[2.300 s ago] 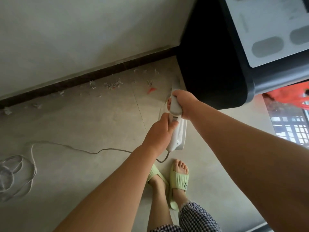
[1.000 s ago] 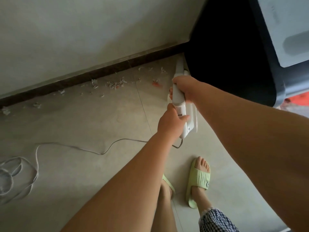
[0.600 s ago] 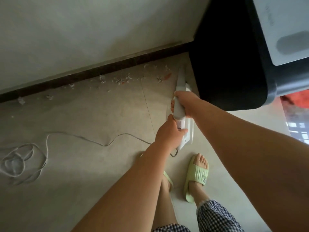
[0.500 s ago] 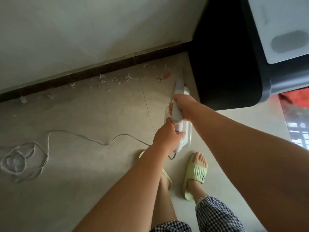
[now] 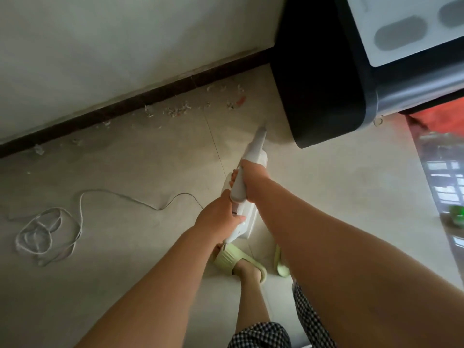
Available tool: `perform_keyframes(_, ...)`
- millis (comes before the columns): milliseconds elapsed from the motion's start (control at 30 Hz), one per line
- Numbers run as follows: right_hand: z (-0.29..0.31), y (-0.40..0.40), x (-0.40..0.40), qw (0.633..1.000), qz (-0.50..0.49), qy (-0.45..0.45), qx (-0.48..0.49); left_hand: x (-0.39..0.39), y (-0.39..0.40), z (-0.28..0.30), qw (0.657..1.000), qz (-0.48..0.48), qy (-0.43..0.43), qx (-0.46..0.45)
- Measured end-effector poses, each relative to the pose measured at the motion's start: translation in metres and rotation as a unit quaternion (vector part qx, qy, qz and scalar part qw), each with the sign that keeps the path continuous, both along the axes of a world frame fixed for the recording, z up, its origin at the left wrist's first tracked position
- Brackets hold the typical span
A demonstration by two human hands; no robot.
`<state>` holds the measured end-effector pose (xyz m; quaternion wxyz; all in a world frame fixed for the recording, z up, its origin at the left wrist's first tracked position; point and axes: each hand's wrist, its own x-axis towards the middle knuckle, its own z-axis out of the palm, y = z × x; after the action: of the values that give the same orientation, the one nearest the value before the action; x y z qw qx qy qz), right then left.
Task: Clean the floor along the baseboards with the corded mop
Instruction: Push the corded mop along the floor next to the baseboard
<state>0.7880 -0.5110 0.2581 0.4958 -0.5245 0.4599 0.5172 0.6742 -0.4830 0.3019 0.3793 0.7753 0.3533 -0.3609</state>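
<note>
I hold a white corded mop (image 5: pixel 254 149) with both hands. My right hand (image 5: pixel 252 179) grips the upper part of its handle. Just behind it, my left hand (image 5: pixel 218 218) grips the lower end of the handle. The mop's narrow front tip points at the floor short of the dark baseboard (image 5: pixel 140 101), beside a black appliance. Bits of paper debris (image 5: pixel 178 111) and a red scrap (image 5: pixel 241 100) lie along the baseboard. The white cord (image 5: pixel 120 197) trails left across the tiles into a loose coil (image 5: pixel 42 234).
A large black and grey appliance (image 5: pixel 324 79) fills the upper right, close to the mop's tip. My feet in green slippers (image 5: pixel 238 262) stand below the mop. A glass door strip (image 5: pixel 444 192) runs along the right edge.
The mop has pulled back from the baseboard toward me, and its tip is now farther from the debris. My feet have shifted; the left slipper has turned sideways.
</note>
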Motion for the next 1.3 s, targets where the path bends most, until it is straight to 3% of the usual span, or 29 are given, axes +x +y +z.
perform_keyframes(267,0.025,-0.020,-0.040,0.996,-0.085,0.018,-0.008,-0.032,0.016,0.015,0.990,-0.141,0.027,-0.005)
perform_keyframes(367,0.018,-0.026,-0.038,0.999,-0.048,-0.017,-0.008,-0.026,0.011,0.012,0.988,-0.157,0.009,-0.001)
perform_keyframes(433,0.013,-0.028,-0.030,0.999,-0.015,-0.051,-0.011,-0.019,0.008,0.007,0.988,-0.154,-0.004,0.003)
perform_keyframes(533,0.011,-0.026,-0.015,0.999,-0.042,-0.030,-0.015,-0.008,0.006,0.000,0.990,-0.137,-0.019,0.001)
perform_keyframes(733,0.011,0.003,-0.006,0.990,0.116,-0.085,0.013,-0.010,0.006,0.000,0.998,-0.038,-0.051,-0.011)
perform_keyframes(1300,-0.005,0.055,0.029,0.978,0.160,-0.122,0.045,0.022,0.054,-0.015,0.997,0.007,-0.071,-0.003)
